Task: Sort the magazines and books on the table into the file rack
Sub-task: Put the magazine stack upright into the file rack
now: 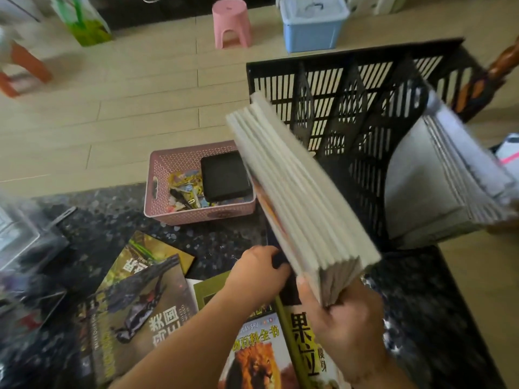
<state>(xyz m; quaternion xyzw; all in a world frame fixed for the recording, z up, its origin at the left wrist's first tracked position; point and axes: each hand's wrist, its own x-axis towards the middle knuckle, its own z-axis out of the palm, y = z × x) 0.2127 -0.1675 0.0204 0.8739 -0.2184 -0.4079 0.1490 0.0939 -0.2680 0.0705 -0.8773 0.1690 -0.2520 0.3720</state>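
My right hand (341, 318) grips the near end of a thick stack of magazines (295, 192), held up on edge with the white page edges facing me and tilted toward the black file rack (351, 94). My left hand (257, 272) rests against the stack's lower left side, fingers curled on a dark cover. The rack's rightmost slot holds several grey-edged magazines (449, 175); its other slots show bare slats. On the dark speckled table (112, 220) lie more books: a stag beetle cover (134, 313), a lion cover (255, 357) and a green-spined one (306, 341).
A pink perforated basket (174, 164) with small items and a black case stands left of the rack. A clear plastic holder (25, 234) sits at the table's left edge. On the wooden floor beyond are a pink stool (231, 23) and a blue storage box (311, 23).
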